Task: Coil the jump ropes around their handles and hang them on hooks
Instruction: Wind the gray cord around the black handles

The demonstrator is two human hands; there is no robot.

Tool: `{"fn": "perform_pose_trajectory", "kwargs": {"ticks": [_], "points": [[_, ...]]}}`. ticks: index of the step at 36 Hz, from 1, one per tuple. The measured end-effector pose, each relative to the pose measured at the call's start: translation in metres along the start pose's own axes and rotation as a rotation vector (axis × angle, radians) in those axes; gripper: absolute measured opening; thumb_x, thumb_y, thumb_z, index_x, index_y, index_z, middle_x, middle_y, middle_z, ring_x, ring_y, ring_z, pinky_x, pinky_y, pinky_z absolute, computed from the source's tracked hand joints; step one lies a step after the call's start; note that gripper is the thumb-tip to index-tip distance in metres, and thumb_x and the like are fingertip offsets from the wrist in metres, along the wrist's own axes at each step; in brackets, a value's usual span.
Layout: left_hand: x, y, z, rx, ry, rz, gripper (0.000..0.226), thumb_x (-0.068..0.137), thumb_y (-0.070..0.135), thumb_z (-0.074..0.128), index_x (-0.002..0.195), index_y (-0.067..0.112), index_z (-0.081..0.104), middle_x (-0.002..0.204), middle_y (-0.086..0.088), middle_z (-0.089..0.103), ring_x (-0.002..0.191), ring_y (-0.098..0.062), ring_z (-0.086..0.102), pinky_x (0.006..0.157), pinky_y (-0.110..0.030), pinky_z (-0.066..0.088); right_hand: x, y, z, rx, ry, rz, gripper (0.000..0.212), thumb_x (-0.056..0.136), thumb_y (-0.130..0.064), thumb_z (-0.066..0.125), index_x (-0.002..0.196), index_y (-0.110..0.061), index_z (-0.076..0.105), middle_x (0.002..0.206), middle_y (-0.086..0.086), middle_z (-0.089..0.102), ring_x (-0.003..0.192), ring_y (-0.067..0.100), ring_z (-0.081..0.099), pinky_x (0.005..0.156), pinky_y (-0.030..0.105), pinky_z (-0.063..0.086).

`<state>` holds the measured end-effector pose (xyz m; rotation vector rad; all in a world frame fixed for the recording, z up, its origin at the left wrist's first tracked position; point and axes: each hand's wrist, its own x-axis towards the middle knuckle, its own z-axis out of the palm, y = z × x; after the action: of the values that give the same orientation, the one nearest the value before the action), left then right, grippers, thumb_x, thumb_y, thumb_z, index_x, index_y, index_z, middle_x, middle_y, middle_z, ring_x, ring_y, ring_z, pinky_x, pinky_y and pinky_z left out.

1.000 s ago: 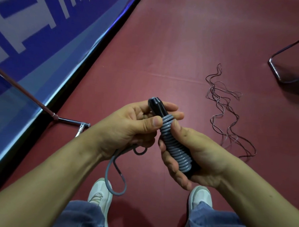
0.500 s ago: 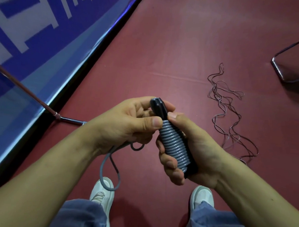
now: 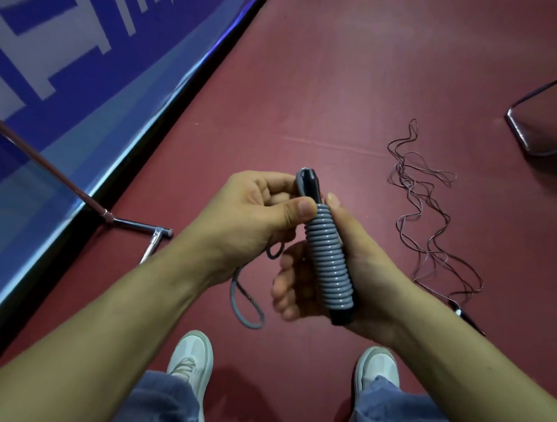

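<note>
We see the grey jump rope (image 3: 329, 261) wound in tight turns around its black handle (image 3: 311, 185), held upright in front of us above the red floor (image 3: 340, 86). Our right hand (image 3: 370, 278) curls around the wrapped handle from behind. Our left hand (image 3: 248, 216) pinches the rope at the handle's top end, thumb pressed on the uppermost turn. A loose loop (image 3: 245, 308) of rope hangs below the left hand. A second, thin rope (image 3: 430, 217) lies tangled on the floor to the right. A metal stand (image 3: 133, 225) meets a blue banner (image 3: 86, 59) on the left. White shoes (image 3: 191, 357) show below.
</note>
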<state>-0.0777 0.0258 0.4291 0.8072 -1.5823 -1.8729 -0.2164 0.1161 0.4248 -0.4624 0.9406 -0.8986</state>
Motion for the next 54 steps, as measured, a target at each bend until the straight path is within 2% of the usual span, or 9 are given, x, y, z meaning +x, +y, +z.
{"fn": "perform_pose_trajectory", "kwargs": {"ticks": [5,12,21,27,31,36,45,49,54], "points": [[0.001,-0.005,0.0,0.19,0.189,0.005,0.009,0.086,0.011,0.078,0.094,0.009,0.073,0.065,-0.012,0.064,0.062,-0.019,0.044,0.062,-0.033,0.041,0.004,-0.007,-0.005,-0.444,0.313,-0.218,0.053,0.1,-0.06,0.046,0.097,-0.013,0.07,0.087,0.017,0.076,0.071,0.027,0.066,0.071,0.041,0.052],[-0.001,-0.009,0.007,0.231,0.172,0.053,0.007,0.089,0.017,0.076,0.096,0.015,0.076,0.059,0.004,0.063,0.051,-0.013,0.042,0.048,-0.02,0.036,0.003,0.004,0.004,-0.261,0.331,-0.206,0.062,0.09,-0.071,0.051,0.091,-0.01,0.065,0.071,0.01,0.06,0.058,0.024,0.054,0.057,0.035,0.047],[-0.006,0.006,-0.001,0.085,-0.099,0.042,0.022,0.092,0.009,0.071,0.114,0.011,0.071,0.09,-0.018,0.074,0.077,-0.028,0.054,0.064,-0.037,0.042,-0.009,-0.001,0.0,-0.001,0.045,-0.072,0.062,0.087,-0.074,0.046,0.079,-0.014,0.058,0.06,0.005,0.045,0.043,0.017,0.04,0.047,0.025,0.033],[-0.005,0.013,-0.007,0.073,-0.194,-0.031,0.042,0.087,0.005,0.072,0.128,0.007,0.062,0.09,-0.002,0.074,0.075,-0.015,0.06,0.064,-0.021,0.046,-0.012,-0.004,-0.002,0.069,-0.074,0.067,0.064,0.087,-0.076,0.043,0.075,-0.015,0.059,0.056,0.003,0.044,0.039,0.016,0.043,0.043,0.021,0.037],[-0.003,0.015,-0.013,0.026,-0.246,-0.013,0.043,0.086,0.006,0.069,0.129,0.008,0.065,0.108,-0.033,0.066,0.093,-0.033,0.048,0.081,-0.041,0.042,-0.012,-0.005,-0.001,0.106,-0.153,0.065,0.067,0.089,-0.073,0.041,0.073,-0.01,0.061,0.051,0.008,0.052,0.035,0.022,0.054,0.04,0.023,0.046],[-0.004,0.008,-0.002,-0.099,-0.214,0.013,0.034,0.086,0.003,0.066,0.12,0.0,0.066,0.095,-0.013,0.069,0.071,-0.017,0.054,0.059,-0.019,0.044,-0.011,-0.006,-0.002,0.171,-0.183,0.033,0.07,0.092,-0.07,0.046,0.078,-0.003,0.064,0.058,0.015,0.061,0.042,0.027,0.063,0.041,0.031,0.054],[-0.008,0.003,-0.002,0.004,-0.046,-0.007,0.02,0.09,-0.007,0.065,0.11,-0.005,0.066,0.076,-0.008,0.066,0.058,-0.014,0.049,0.057,-0.02,0.045,-0.01,-0.007,0.0,-0.243,0.172,-0.231,0.054,0.091,-0.059,0.05,0.106,-0.011,0.069,0.071,0.009,0.07,0.062,0.034,0.067,0.072,0.053,0.06],[-0.009,0.002,-0.004,0.088,0.051,-0.006,0.023,0.091,-0.011,0.064,0.107,0.005,0.068,0.089,-0.011,0.076,0.07,-0.026,0.052,0.061,-0.03,0.047,-0.013,-0.011,-0.003,-0.622,0.315,-0.314,0.032,0.093,-0.04,0.069,0.104,-0.01,0.07,0.091,0.02,0.073,0.083,0.037,0.072,0.055,0.031,0.053],[-0.008,0.003,0.004,0.076,0.014,-0.03,0.022,0.091,-0.006,0.066,0.111,0.002,0.065,0.095,-0.014,0.076,0.065,-0.021,0.052,0.061,-0.028,0.046,-0.012,0.001,-0.001,-0.832,0.442,-0.323,0.037,0.069,-0.029,0.077,0.101,-0.031,0.059,0.07,-0.008,0.062,0.055,0.012,0.057,0.051,0.041,0.053]]}}
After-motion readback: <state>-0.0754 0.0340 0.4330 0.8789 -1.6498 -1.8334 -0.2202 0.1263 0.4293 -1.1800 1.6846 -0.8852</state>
